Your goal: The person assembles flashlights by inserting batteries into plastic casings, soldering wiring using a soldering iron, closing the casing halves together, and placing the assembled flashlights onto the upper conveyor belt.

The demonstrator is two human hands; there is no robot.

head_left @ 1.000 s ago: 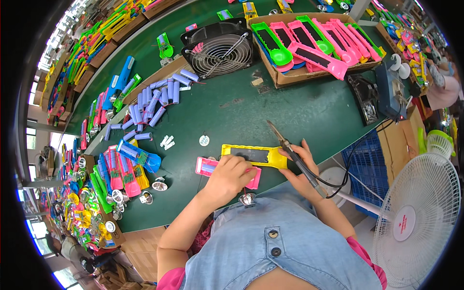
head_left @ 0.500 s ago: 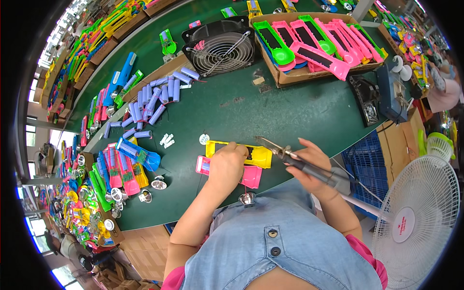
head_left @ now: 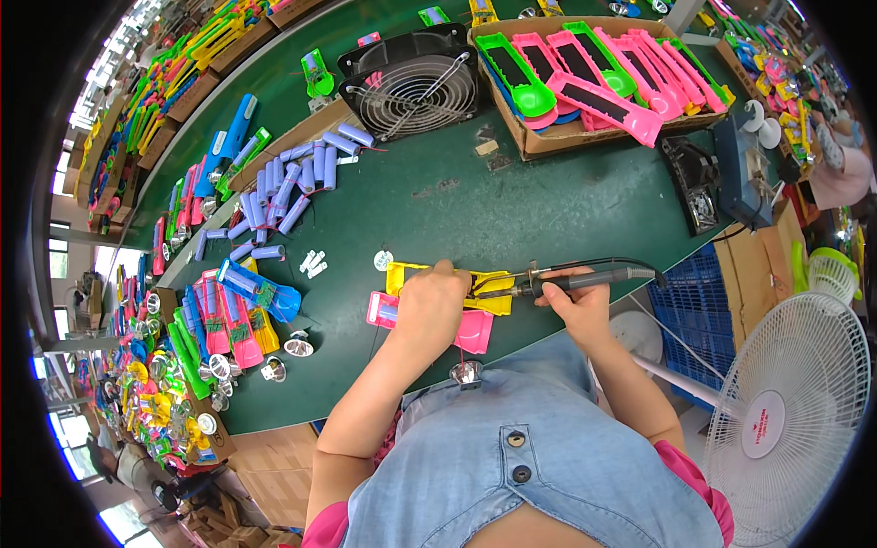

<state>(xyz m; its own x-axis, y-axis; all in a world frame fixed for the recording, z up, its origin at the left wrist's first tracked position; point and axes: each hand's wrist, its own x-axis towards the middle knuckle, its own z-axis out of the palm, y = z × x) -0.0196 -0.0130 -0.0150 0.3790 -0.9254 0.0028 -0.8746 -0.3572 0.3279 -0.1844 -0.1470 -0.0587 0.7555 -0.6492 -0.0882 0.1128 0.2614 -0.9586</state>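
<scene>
A soldering iron [head_left: 585, 280] with a grey handle lies across my right hand [head_left: 582, 309], whose fingers close round it from below. Its metal tip reaches into a yellow flashlight housing [head_left: 491, 285], close to the fingers of my left hand [head_left: 433, 303]. That left hand is curled down over the housing's middle, and what its fingertips pinch is hidden. Under the yellow housing, on the near side, lies a pink housing [head_left: 475, 332] with a purple battery cell at its left end. From it a red wire runs to a shiny reflector cup [head_left: 466, 373] at the table's edge.
Loose purple battery cells [head_left: 274, 192] are heaped at left, beyond filled housings [head_left: 233, 320] and small reflectors [head_left: 299, 344]. A black fan [head_left: 416, 87] and a carton [head_left: 539, 146] of housings stand at the back. At right are a blue soldering station [head_left: 740, 178] and a white fan [head_left: 776, 429].
My right hand has tilted the soldering iron nearly level, and its tip has come down into the yellow housing beside my left fingers. My left hand stays over the housing.
</scene>
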